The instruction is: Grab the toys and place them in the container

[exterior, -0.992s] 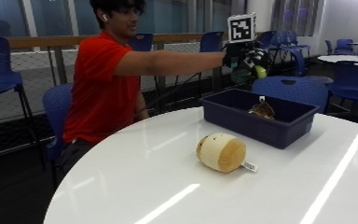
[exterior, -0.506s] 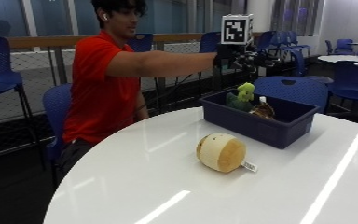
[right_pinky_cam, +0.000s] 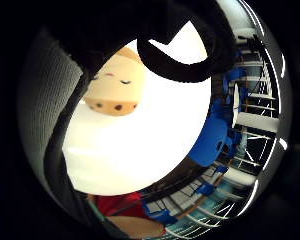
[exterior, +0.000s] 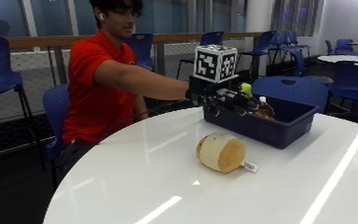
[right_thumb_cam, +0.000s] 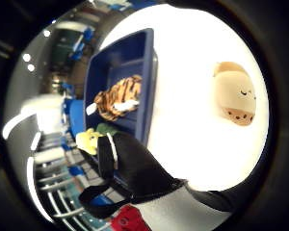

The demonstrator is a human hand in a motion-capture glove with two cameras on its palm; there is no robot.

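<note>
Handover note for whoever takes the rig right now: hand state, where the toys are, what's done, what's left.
Gloved right hand: open, holding nothing, above the table beside the blue container.
In the container: tiger-striped toy and green-and-yellow toy.
On the table in front of the container: round tan plush, untouched.
Done: two toys are in.
Left: pick up the tan plush and put it in the container.

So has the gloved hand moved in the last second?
Yes. The gloved right hand has dropped and pulled back from above the blue container toward its near edge.
</note>
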